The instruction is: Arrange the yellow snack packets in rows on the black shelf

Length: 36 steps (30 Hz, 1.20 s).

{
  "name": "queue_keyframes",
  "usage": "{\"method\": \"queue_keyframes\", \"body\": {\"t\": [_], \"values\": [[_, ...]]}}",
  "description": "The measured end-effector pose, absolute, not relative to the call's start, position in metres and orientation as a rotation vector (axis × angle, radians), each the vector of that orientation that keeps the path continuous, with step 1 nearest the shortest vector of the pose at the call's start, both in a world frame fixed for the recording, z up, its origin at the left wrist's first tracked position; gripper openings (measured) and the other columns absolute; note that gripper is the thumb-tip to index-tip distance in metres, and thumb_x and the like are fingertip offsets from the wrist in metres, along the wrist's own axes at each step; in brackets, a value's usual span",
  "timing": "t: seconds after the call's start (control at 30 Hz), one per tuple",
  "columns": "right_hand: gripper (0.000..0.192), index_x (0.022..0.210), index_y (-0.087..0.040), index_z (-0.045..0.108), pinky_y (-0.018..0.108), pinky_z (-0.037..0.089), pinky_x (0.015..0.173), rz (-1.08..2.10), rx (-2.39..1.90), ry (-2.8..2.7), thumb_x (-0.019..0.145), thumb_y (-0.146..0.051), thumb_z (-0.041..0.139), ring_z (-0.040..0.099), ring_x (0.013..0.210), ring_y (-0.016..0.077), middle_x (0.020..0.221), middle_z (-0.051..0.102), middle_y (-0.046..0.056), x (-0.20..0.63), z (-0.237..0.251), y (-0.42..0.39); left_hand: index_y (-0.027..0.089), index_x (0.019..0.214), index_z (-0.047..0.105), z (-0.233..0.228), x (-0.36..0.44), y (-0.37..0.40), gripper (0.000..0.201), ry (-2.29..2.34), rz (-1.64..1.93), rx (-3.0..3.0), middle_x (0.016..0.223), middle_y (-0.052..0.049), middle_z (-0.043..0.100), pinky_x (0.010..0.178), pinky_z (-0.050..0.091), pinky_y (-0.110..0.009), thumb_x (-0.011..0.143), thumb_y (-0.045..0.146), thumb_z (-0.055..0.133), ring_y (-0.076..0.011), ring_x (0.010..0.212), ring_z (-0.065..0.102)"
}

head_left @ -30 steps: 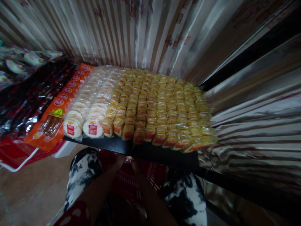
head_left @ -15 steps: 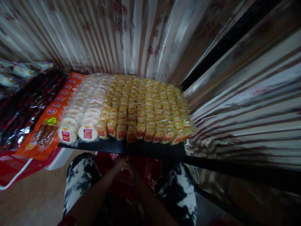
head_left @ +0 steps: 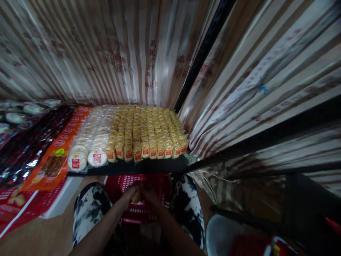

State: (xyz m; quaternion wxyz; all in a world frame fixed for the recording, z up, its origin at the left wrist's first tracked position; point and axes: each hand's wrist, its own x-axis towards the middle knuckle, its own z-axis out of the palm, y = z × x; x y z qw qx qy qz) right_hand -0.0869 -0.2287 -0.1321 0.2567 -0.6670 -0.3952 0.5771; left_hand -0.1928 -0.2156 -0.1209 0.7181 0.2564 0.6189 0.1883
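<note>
Head view: both hands meet low in the middle, just in front of the black table (head_left: 160,166) edge and over a red plastic basket (head_left: 138,185) that sits between the person's knees. The left hand (head_left: 129,193) and the right hand (head_left: 149,195) close together around a small yellowish packet (head_left: 136,196); the fingers of both curl in on it, though the dim light and blur hide exactly how each finger lies. The packet is below the table edge, above the basket's slatted bottom.

On the table, past the hands, stand dense rows of small yellow packets with red labels (head_left: 149,133), filling most of the top out to its right corner. Just left of them on the same table lie round pale cakes in clear wrap (head_left: 87,147), two with red labels at the near edge. Left of the table, orange packets (head_left: 52,163) run in a line, and further left are dark glossy packets (head_left: 23,149).

Behind the table hangs a striped, shiny curtain (head_left: 106,60), which carries on to the right of the table. The person's black and white patterned trousers (head_left: 89,209) flank the basket on both sides
</note>
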Motion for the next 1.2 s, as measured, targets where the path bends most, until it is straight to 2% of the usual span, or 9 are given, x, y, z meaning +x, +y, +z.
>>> {"method": "queue_keyframes", "body": {"t": [0.1,0.2,0.43,0.53,0.63,0.77,0.9,1.07,1.2], "values": [[0.037,0.086,-0.016,0.064,0.027,0.048,0.055,1.586,-1.704,-0.95,0.069,-0.049,0.062,0.062,0.063,0.0173,0.069,0.067,0.004,-0.082,-0.119,-0.235,0.015,0.079,0.063,-0.105,-0.196,-0.22,0.038,1.252,0.463,0.566,0.067,-0.003,0.066,0.06,0.046,-0.026,0.064,0.05,0.061,-0.0157,0.062,0.061],[0.035,0.079,-0.016,0.064,0.031,0.05,0.063,1.577,-1.608,-0.875,0.059,-0.044,0.069,0.063,0.069,0.0189,0.074,0.068,0.005,-0.073,-0.104,-0.239,0.015,0.082,0.064,-0.087,-0.2,-0.222,0.036,1.204,0.514,0.565,0.072,-0.003,0.067,0.061,0.045,-0.024,0.061,0.043,0.068,-0.015,0.064,0.061],[0.033,0.088,-0.018,0.064,0.034,0.047,0.081,1.362,-1.525,-1.03,0.061,-0.036,0.065,0.061,0.084,0.02,0.089,0.068,0.006,-0.047,-0.069,-0.247,0.015,0.09,0.063,-0.045,-0.203,-0.226,0.041,1.111,0.511,0.851,0.08,-0.002,0.065,0.066,0.042,-0.022,0.059,0.039,0.073,-0.0132,0.072,0.058],[0.038,0.096,-0.017,0.061,0.032,0.049,0.076,1.313,-1.454,-1.064,0.064,-0.038,0.062,0.063,0.079,0.0182,0.09,0.068,0.005,-0.039,-0.053,-0.244,0.015,0.098,0.06,-0.03,-0.199,-0.224,0.047,1.075,0.523,0.954,0.086,-0.004,0.064,0.067,0.042,-0.023,0.06,0.039,0.073,-0.0133,0.075,0.058],[0.041,0.097,-0.017,0.06,0.029,0.05,0.069,1.309,-1.433,-0.946,0.064,-0.043,0.062,0.063,0.075,0.0165,0.088,0.068,0.005,-0.033,-0.044,-0.236,0.014,0.101,0.057,-0.018,-0.194,-0.223,0.049,1.086,0.505,0.993,0.082,-0.003,0.063,0.061,0.04,-0.022,0.062,0.039,0.071,-0.0121,0.069,0.057],[0.042,0.091,-0.017,0.059,0.024,0.048,0.057,1.35,-1.385,-0.671,0.059,-0.043,0.068,0.06,0.06,0.0119,0.077,0.067,0.003,-0.029,-0.041,-0.229,0.014,0.097,0.053,-0.009,-0.186,-0.225,0.04,1.141,0.621,0.957,0.076,0.0,0.06,0.055,0.039,-0.02,0.066,0.035,0.068,-0.0108,0.063,0.058],[0.042,0.085,-0.017,0.057,0.02,0.045,0.05,1.374,-1.337,-0.477,0.054,-0.04,0.073,0.058,0.053,0.0084,0.07,0.065,0.0,-0.032,-0.038,-0.232,0.014,0.094,0.052,-0.003,-0.175,-0.222,0.026,1.252,0.772,0.957,0.07,0.003,0.057,0.053,0.039,-0.018,0.071,0.022,0.062,-0.0082,0.059,0.057],[0.044,0.084,-0.017,0.055,0.018,0.043,0.046,1.351,-1.326,-0.441,0.052,-0.042,0.073,0.06,0.052,0.0095,0.07,0.064,-0.001,-0.034,-0.039,-0.239,0.015,0.096,0.05,0.002,-0.164,-0.207,0.026,1.347,0.867,1.073,0.074,0.003,0.057,0.057,0.046,-0.019,0.071,0.013,0.057,-0.0084,0.059,0.057],[0.045,0.096,-0.018,0.054,0.018,0.041,0.042,1.339,-1.382,-0.541,0.059,-0.042,0.067,0.06,0.051,0.0102,0.082,0.065,0.001,-0.027,-0.047,-0.243,0.016,0.097,0.053,0.005,-0.157,-0.192,0.027,1.332,0.813,1.368,0.079,0.002,0.06,0.064,0.049,-0.023,0.07,0.011,0.055,-0.0107,0.066,0.058]]}}
